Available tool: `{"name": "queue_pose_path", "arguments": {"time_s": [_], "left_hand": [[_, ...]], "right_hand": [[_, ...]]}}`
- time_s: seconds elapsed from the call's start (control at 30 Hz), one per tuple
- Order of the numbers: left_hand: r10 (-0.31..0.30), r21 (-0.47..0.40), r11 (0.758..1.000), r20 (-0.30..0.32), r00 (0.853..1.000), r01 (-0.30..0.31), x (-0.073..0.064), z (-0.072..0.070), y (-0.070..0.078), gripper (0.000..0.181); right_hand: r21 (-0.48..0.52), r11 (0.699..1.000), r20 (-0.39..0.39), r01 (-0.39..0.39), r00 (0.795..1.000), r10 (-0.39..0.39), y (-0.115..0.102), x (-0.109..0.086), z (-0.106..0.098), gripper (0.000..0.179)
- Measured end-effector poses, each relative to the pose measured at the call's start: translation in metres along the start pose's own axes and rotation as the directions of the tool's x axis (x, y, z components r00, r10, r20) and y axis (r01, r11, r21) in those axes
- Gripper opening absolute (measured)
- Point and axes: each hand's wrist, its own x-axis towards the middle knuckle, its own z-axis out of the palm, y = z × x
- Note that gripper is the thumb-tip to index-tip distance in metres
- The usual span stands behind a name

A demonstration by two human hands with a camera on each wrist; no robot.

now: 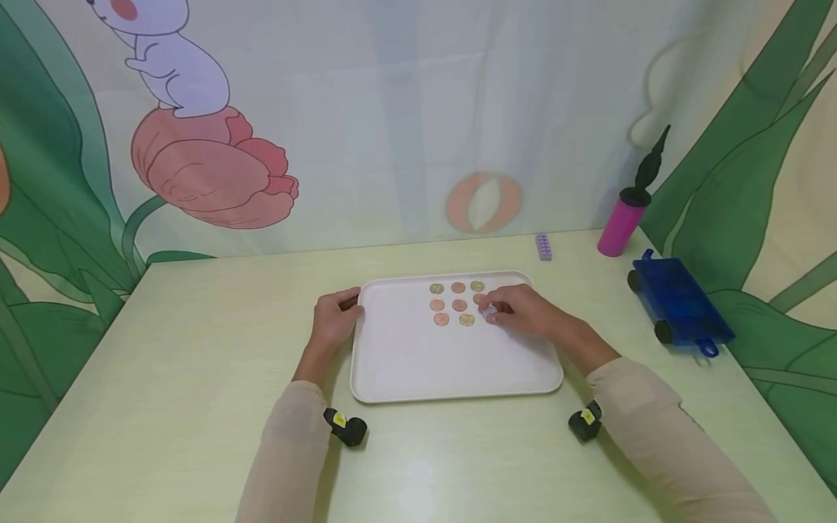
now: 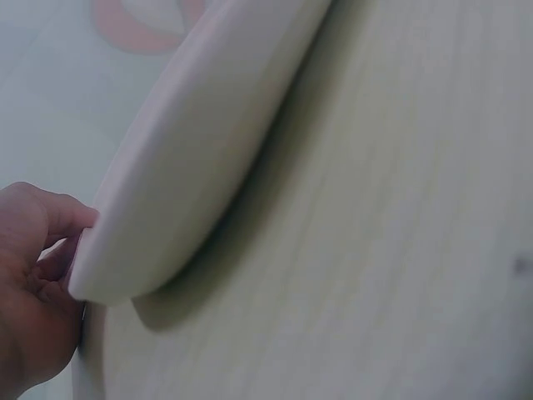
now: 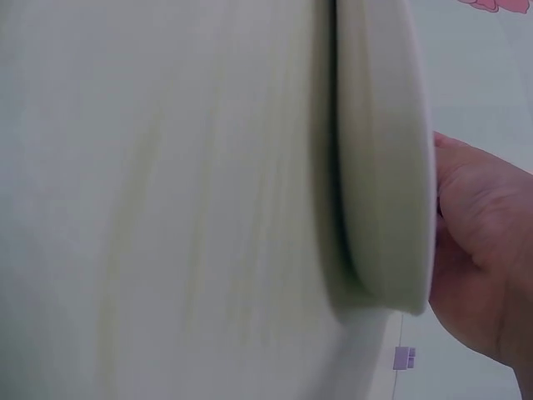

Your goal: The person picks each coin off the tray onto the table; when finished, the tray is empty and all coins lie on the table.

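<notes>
My white tray (image 1: 458,367) is lying flat on the pale table (image 1: 163,399), its long axis running from my left to my right, its short sides pointing away from me. On the tray's far half, about its middle and toward its right, 8 coins (image 1: 460,305) are lying flat in 3 rows, 5 coppery and 3 golden. My right hand (image 1: 530,311) is reaching over the tray's right side, and I am pinching a silvery coin (image 1: 488,311) between nearly closed thumb and fingers, at the right end of the tray's nearest row of coins. This coin is too small for me to tell its tilt. My left hand (image 1: 335,317) is gripping the tray's left rim near the far corner, thumb and fingers closing on the edge. Beyond the tray, toward its right, a purple block (image 1: 543,247) is pointing its long axis away from me; farther right of the tray, a blue cart (image 1: 680,299) is standing.
</notes>
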Motion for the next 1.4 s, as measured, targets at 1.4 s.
{"name": "queue_pose_path", "arguments": {"time_s": [1.4], "left_hand": [[0.014, 0.014, 1.000, -0.007, 1.000, -0.014, -0.001, 0.000, 0.000, 0.046]], "right_hand": [[0.057, 0.994, -0.090, -0.089, 0.991, 0.094, 0.008, -0.005, -0.013, 0.030]]}}
